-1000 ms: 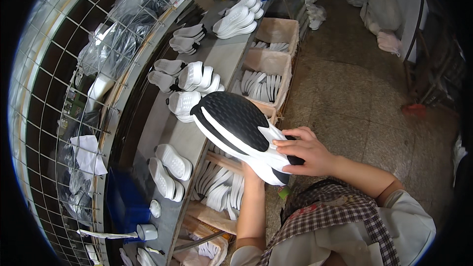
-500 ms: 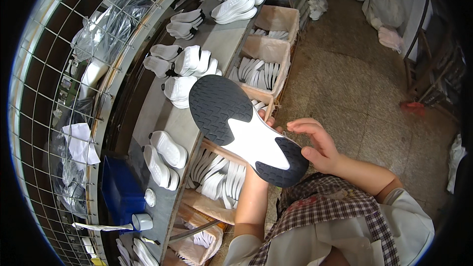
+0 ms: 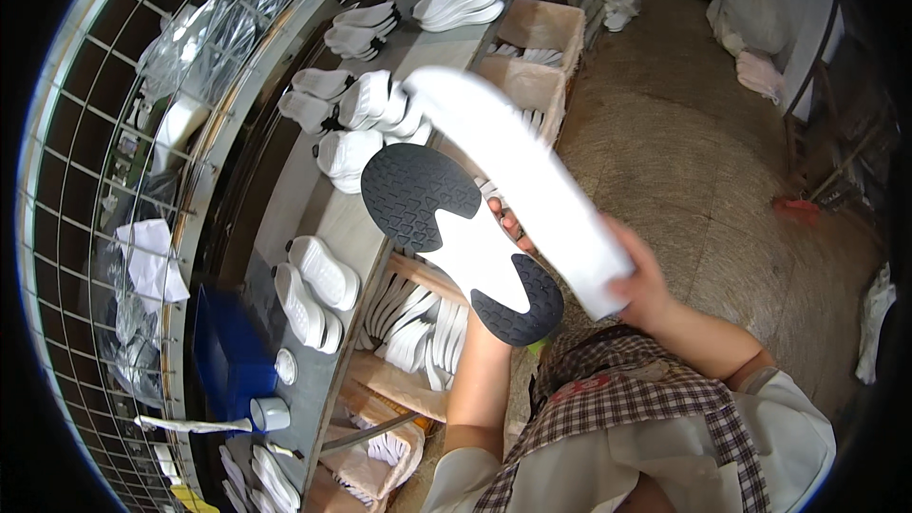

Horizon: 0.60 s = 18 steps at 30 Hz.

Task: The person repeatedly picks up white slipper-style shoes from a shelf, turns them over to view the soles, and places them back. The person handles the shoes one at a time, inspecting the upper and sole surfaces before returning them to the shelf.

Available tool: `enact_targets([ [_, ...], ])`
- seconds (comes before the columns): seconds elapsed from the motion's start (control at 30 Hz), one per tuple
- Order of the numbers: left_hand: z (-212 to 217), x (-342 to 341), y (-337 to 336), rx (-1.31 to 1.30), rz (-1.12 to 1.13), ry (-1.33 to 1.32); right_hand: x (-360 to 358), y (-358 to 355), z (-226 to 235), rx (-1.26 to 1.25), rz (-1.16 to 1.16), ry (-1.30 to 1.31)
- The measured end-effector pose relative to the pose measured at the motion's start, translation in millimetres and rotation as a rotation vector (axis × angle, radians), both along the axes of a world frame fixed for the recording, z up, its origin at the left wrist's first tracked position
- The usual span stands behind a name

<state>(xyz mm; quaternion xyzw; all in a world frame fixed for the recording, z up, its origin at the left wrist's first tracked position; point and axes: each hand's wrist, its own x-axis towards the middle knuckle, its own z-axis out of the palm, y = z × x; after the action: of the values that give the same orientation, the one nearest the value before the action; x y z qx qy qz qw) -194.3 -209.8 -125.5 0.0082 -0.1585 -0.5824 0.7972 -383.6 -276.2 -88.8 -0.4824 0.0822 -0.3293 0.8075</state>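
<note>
I saw the long grey workbench (image 3: 285, 218) running along the wire mesh wall (image 3: 104, 180), with many white shoe soles (image 3: 366, 104) lying on it and cardboard boxes (image 3: 541, 28) of more soles at its edge. Above the bench I held two pieces. My right hand (image 3: 646, 280) was clamped with fingers together around the end of a long white foam midsole (image 3: 518, 176), tilted up and away. Just beside it, touching, was the black and white rubber outsole (image 3: 456, 237), tread side up. My left hand (image 3: 508, 228) was under it, mostly hidden; only fingertips showed, so I could not tell its grip.
</note>
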Motion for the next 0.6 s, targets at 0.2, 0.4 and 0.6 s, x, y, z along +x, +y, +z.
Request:
enact_targets([
  [0.2,23.6,8.7,22.2,-0.052,0.138,0.044,1.8,-32.8,-14.9,0.475,-0.045,-0.161],
  [0.4,16.7,35.2,49.4,-0.06,0.113,0.053,21.4,-27.4,-21.2,0.624,0.146,-0.267],
  [0.6,43.5,51.2,99.1,0.28,0.244,-0.108,63.0,-4.0,-16.8,0.733,0.256,-0.202],
])
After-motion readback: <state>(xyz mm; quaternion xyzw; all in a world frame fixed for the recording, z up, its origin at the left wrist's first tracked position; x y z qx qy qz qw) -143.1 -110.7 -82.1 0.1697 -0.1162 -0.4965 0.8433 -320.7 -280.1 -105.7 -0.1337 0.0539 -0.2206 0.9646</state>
